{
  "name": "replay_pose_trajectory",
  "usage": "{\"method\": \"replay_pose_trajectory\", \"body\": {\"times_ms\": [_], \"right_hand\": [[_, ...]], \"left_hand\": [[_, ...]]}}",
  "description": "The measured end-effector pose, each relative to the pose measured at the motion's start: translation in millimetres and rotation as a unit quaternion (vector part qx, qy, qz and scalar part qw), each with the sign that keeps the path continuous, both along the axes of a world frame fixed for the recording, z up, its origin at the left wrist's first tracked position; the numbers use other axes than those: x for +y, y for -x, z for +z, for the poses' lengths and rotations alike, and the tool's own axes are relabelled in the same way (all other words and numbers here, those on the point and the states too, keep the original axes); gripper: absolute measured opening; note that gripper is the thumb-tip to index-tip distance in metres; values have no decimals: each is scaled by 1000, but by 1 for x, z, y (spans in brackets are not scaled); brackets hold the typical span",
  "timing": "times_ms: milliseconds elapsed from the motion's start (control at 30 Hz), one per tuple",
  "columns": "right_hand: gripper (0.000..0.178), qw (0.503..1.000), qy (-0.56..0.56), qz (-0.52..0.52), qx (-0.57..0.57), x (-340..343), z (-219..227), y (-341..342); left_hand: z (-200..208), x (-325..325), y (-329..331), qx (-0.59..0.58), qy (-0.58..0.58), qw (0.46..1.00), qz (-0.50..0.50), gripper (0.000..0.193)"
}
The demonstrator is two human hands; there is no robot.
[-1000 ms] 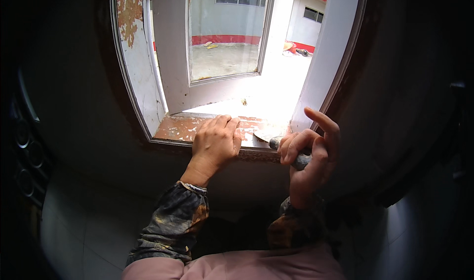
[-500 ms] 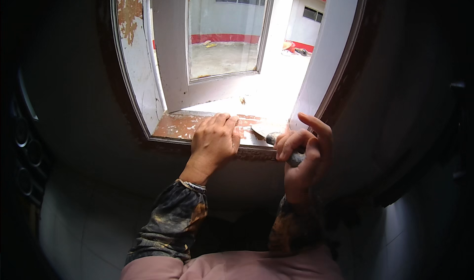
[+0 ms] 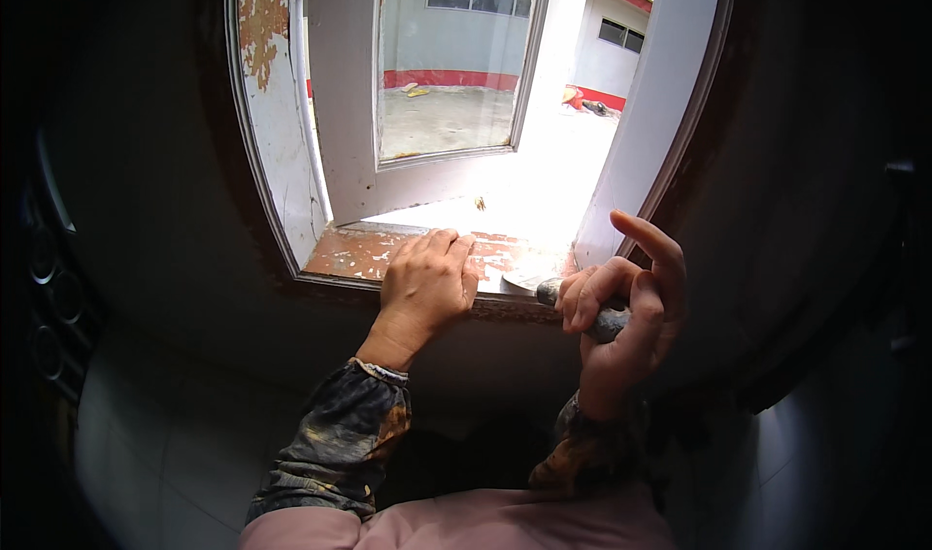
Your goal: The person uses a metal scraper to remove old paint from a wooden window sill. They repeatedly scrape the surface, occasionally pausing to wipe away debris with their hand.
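My right hand (image 3: 626,307) is closed around the dark, worn handle of a scraper (image 3: 524,281), with the index finger lifted off it. The scraper's pale metal blade points left over the inner edge of the windowsill (image 3: 354,251). Part of the handle is hidden by my fingers. My left hand (image 3: 427,276) lies on the sill to the left of the blade, its fingers laid over the surface and holding nothing. Brown patches and white flecks of paint mottle the sill, and glare washes out its right part.
A white window sash (image 3: 348,113) with a glass pane stands swung outward on the left. Peeling paint shows on the left jamb (image 3: 264,35); the white right jamb (image 3: 646,113) rises beside my right hand. Outside are a pale building with a red band and a paved yard.
My right hand has drawn the scraper slightly right and down toward the sill's inner edge. My left hand stays resting on the sill, and the whole view has shifted a little.
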State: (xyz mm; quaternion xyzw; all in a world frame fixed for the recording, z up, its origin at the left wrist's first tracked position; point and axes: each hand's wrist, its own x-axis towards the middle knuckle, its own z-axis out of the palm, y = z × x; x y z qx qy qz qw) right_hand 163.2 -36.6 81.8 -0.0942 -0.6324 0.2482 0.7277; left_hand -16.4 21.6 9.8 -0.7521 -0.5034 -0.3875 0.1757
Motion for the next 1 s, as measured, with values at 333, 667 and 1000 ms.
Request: {"method": "replay_pose_trajectory", "body": {"times_ms": [333, 667, 1000], "right_hand": [[44, 1000, -22, -2, -16, 5, 0, 1], [44, 999, 19, -30, -10, -2, 2, -8], [42, 997, 34, -60, -44, 2, 0, 2]], "left_hand": [[-1, 0, 0, 1, 14, 1000, 3, 36], [0, -1, 0, -4, 15, 1000, -5, 35], [-1, 0, 0, -14, 32, 999, -9, 36]]}}
